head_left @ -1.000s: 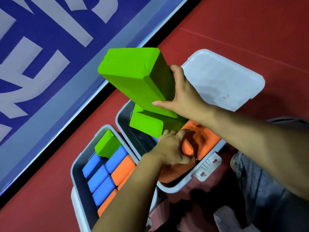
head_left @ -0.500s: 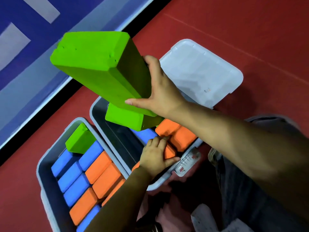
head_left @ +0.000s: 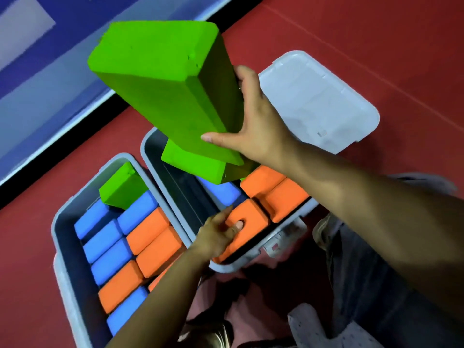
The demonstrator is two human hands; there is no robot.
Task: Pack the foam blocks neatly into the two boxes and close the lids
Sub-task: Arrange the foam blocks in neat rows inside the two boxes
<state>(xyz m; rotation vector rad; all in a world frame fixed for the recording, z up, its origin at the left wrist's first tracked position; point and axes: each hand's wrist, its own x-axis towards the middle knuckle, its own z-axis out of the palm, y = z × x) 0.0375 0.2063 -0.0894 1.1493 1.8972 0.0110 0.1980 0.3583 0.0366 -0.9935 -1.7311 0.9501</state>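
Mid-packing right box point(head_left: 150, 156). My right hand point(head_left: 253, 126) clasps green block point(head_left: 160, 91) aloft; left hand point(head_left: 218, 234) pinches orange block point(head_left: 247, 219), seating it. Next I lower green into far gap.

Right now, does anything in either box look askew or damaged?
Yes. In the left box, a green block sits tilted atop the flat blue blocks. The big green block in the right hand has a nicked corner.
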